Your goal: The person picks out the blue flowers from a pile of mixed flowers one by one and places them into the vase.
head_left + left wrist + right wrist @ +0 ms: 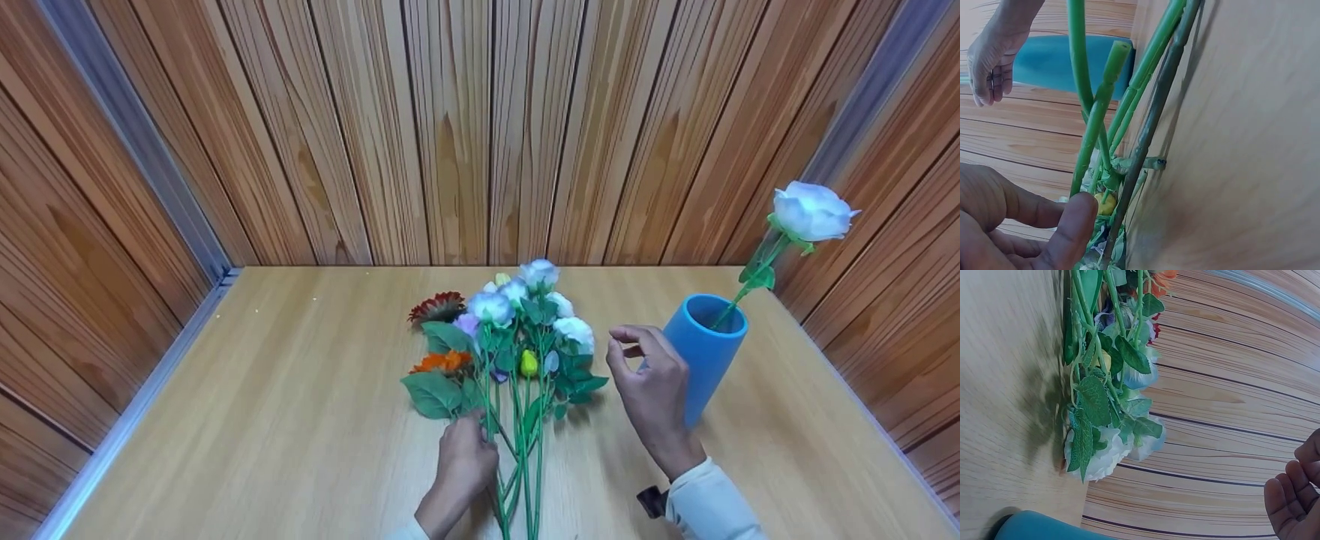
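A bunch of artificial flowers (525, 360) lies on the table, with white, orange, dark red and purple heads and long green stems. At its left side, my left hand (466, 454) pinches a green flower stem (1094, 129) between thumb and finger. My right hand (651, 390) is raised between the bunch and a blue vase (705, 352), its fingers loosely bent and holding nothing. One white flower (814, 211) stands in the vase, its stem leaning right. In the right wrist view, the right hand (1297, 492) shows only partly at the edge.
The wooden table (300, 420) ends at a plank wall (450, 135) behind, with side walls left and right. Metal strips (150, 405) edge the corners. A dark device (652, 502) sits at the right wrist.
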Action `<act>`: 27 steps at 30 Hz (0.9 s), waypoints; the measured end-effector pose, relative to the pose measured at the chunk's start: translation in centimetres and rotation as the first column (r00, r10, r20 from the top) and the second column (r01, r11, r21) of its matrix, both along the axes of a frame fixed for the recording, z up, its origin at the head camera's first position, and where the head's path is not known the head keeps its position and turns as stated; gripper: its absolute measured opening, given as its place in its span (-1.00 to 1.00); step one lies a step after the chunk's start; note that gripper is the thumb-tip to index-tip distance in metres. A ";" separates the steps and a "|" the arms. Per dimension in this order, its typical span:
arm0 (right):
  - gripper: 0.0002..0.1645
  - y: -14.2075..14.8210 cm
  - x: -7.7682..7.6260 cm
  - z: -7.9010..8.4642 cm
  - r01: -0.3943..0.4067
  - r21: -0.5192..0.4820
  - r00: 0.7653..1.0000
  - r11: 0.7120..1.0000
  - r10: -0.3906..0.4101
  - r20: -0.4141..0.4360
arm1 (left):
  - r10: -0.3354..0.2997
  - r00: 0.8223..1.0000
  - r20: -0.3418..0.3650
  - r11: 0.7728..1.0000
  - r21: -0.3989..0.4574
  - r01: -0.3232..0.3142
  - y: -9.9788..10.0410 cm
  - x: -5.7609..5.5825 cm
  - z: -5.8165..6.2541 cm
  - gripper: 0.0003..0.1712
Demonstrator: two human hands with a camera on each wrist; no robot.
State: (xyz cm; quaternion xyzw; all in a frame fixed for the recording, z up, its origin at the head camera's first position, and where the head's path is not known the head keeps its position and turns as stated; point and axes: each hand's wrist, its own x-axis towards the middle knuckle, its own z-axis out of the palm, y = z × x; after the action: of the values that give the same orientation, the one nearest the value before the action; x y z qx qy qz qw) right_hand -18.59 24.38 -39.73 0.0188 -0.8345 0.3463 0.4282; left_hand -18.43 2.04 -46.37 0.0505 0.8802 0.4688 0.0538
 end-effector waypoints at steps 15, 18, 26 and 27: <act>-0.78 -0.9 -0.2 -0.2 -0.037 -0.018 0.999 0.999 0.038 0.018 | 0.014 0.995 0.094 0.989 0.148 -0.028 -0.4 0.3 0.2 -0.52; -0.76 -1.1 -0.2 -0.2 -0.050 -0.011 0.998 0.999 0.051 0.028 | 0.008 0.995 0.098 0.987 0.160 -0.024 -0.4 0.3 0.3 -0.53; -0.74 -1.4 -0.5 -0.4 -0.108 -0.051 0.991 0.993 0.112 0.077 | -0.011 0.987 0.161 0.981 0.192 -0.020 -0.5 0.4 0.8 -0.51; -0.74 -1.4 -0.5 -0.5 -0.113 -0.056 0.989 0.992 0.118 0.087 | -0.011 0.986 0.164 0.981 0.193 -0.021 -0.5 0.4 0.8 -0.51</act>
State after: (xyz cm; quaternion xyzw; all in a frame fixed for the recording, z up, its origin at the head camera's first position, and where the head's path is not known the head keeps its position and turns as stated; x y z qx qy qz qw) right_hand -19.11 22.93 -40.18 0.0406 -0.8415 0.3921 0.3695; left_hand -18.02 1.54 -45.56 0.0144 0.8230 0.5552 0.1195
